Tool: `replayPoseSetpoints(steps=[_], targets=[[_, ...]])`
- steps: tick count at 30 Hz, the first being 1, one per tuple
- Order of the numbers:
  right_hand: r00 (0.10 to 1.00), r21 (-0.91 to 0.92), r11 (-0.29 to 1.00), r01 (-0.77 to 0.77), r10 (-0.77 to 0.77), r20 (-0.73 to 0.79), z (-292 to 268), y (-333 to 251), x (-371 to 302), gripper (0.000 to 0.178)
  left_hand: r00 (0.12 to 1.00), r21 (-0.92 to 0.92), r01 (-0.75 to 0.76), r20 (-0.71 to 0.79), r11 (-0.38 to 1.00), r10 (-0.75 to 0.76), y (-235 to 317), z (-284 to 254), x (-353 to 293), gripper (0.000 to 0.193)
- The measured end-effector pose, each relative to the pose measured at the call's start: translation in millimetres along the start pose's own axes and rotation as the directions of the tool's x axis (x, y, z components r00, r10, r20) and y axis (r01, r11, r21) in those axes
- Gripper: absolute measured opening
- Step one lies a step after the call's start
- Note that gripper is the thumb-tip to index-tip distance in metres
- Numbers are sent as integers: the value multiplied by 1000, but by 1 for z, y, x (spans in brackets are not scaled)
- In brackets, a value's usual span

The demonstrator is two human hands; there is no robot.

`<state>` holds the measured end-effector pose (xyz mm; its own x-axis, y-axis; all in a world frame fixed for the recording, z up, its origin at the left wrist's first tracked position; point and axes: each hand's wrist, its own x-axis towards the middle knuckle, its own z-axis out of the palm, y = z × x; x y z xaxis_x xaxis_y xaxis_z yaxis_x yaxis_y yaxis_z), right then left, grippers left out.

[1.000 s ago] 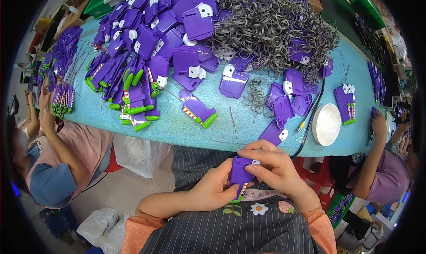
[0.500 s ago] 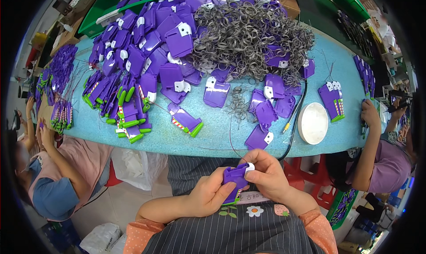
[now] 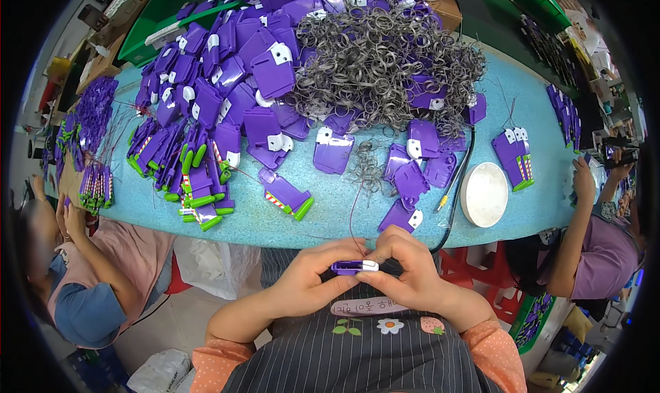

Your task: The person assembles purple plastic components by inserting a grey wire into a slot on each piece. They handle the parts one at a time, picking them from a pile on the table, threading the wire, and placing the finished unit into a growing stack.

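Pinched purple-and-white part (image 3: 355,266) in left hand (image 3: 313,273) and right hand (image 3: 410,271), low middle of frame (thin edge showing). Saw gray loops (image 3: 385,60) piled at top.

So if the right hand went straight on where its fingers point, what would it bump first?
Probably the purple-and-white piece, which the right hand is touching; beyond that comes the left hand. Depth is hard to judge here.

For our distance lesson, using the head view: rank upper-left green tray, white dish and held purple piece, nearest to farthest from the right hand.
1. Held purple piece: touching the right hand.
2. White dish: to the right.
3. Green tray: upper left.
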<state>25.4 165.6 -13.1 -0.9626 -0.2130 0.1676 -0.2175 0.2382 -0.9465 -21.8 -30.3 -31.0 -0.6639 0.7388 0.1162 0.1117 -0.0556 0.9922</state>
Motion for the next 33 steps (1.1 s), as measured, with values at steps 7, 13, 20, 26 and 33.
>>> replayPoseSetpoints(steps=[7, 13, 20, 26, 33], targets=[[957, 61, 956, -287, 288, -11, -6, -14, -9, 31, 933, -304, 211, -221, 929, -285, 31, -4, -5, 25], [966, -24, 969, -246, 247, 73, 4, -8, -23, 21, 905, -433, 127, -318, 892, -283, 11, 6, -15, 23], [962, 195, 943, -271, 275, 6, 17, 6, -21, 20, 902, -497, 185, -256, 848, -347, 12, 3, -11, 23], [939, 105, 934, -340, 333, 82, 12, -2, -5, 18, 893, -486, 140, -314, 863, -322, 4, 20, -16, 22], [988, 163, 975, -151, 149, 29, 15, 15, -12, 24, 947, 565, -104, -196, 819, 256, 17, 19, -8, 36]])
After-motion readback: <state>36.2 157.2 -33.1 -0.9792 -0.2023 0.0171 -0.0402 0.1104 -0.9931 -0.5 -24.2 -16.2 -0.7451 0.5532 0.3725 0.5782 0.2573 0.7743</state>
